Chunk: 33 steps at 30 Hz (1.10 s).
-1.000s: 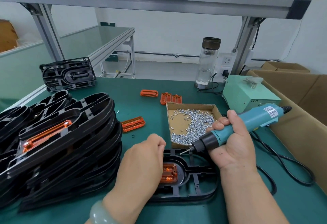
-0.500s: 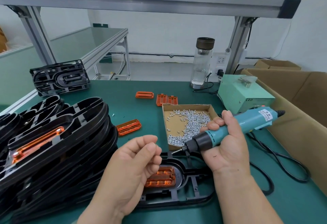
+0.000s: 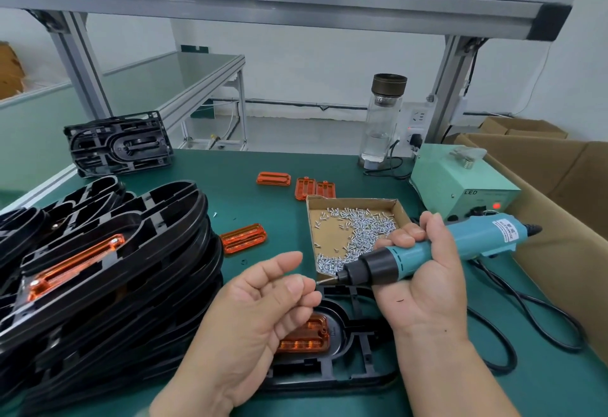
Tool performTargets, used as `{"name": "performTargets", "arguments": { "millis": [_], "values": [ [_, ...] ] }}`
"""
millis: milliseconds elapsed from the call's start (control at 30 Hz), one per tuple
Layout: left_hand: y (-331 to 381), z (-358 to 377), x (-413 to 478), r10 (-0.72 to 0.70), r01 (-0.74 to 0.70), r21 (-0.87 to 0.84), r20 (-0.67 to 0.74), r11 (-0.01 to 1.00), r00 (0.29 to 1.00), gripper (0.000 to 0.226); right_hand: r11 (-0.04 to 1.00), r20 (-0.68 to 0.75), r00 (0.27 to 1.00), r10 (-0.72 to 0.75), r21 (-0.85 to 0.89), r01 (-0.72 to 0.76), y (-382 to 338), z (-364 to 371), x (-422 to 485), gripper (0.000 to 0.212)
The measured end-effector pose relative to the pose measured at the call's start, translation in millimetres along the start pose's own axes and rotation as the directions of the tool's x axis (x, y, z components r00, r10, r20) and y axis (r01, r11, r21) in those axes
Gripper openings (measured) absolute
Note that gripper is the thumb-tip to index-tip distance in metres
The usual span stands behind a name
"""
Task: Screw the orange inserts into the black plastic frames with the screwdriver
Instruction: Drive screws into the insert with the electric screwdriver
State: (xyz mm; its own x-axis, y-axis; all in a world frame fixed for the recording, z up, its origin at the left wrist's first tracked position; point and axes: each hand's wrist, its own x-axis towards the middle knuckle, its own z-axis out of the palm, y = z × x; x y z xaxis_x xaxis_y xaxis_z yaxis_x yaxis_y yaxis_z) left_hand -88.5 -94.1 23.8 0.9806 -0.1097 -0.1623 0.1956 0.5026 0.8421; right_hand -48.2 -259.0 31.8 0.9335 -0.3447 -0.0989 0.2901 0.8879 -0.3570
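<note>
Right hand (image 3: 424,291) grips my screwdriver (image 3: 441,250); left hand (image 3: 250,314) curls at its tip, screw unseen.
Next: drive one into the orange insert (image 3: 307,337).

a green-topped table (image 3: 256,212) is shown. a tall stack of black frames (image 3: 131,285) is piled at its left, and a smaller stack (image 3: 118,143) is set at the far left corner. four loose orange inserts (image 3: 243,238) are scattered mid-table, beside a cardboard tray (image 3: 329,235) of screws (image 3: 365,235). a glass bottle (image 3: 381,127) and a pale green box (image 3: 460,183) are stood at the back. a black cable (image 3: 526,318) is looped at the right, and a single frame (image 3: 362,344) is laid at the front.
</note>
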Motion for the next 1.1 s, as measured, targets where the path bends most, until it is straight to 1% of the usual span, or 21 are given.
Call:
{"name": "performTargets", "arguments": {
  "millis": [100, 200, 400, 500, 667, 867, 1100],
  "values": [
    [-0.5, 1.5, 0.7, -0.006, 0.006, 0.039, -0.006, 0.999, 1.0, 0.018, 1.0, 0.007, 1.0, -0.002, 0.011, 0.002, 0.8, 1.1, -0.5, 0.018],
    [-0.3, 1.2, 0.1, -0.002, 0.002, 0.067, -0.002, 0.998, 1.0, 0.015, 1.0, 0.01, 1.0, 0.002, 0.025, -0.003, 1.2, 1.6, -0.5, 0.024],
    [-3.3, -1.7, 1.3, 0.004, -0.001, 0.122, -0.023, 0.993, 1.0, 0.014, 1.0, 0.01, 1.0, 0.004, 0.01, -0.004, 2.2, 1.4, -1.8, 0.019],
    [-3.9, -2.7, 0.7, -0.011, 0.012, 0.139, -0.009, 0.99, 1.0, 0.017, 1.0, 0.015, 1.0, 0.013, 0.018, -0.013, 3.6, 0.7, -2.0, 0.018],
    [-4.0, -3.5, 1.1, -0.044, 0.041, 0.12, 0.019, 0.992, 0.999, 0.019, 1.0, 0.042, 0.999, -0.008, 0.006, 0.008, 6.1, 1.2, -2.6, 0.013],
    [-4.7, -1.8, 0.9, -0.077, 0.072, 0.098, 0.047, 0.993, 0.996, 0.021, 1.0, 0.056, 0.998, -0.017, 0.004, 0.017, 6.6, 2.1, -3.7, 0.026],
    [-5.9, -2.0, 1.1, -0.084, 0.079, 0.109, 0.05, 0.991, 0.995, 0.023, 1.0, 0.05, 0.999, -0.015, 0.014, 0.015, 7.5, 3.1, -3.9, 0.024]
  ]
}}
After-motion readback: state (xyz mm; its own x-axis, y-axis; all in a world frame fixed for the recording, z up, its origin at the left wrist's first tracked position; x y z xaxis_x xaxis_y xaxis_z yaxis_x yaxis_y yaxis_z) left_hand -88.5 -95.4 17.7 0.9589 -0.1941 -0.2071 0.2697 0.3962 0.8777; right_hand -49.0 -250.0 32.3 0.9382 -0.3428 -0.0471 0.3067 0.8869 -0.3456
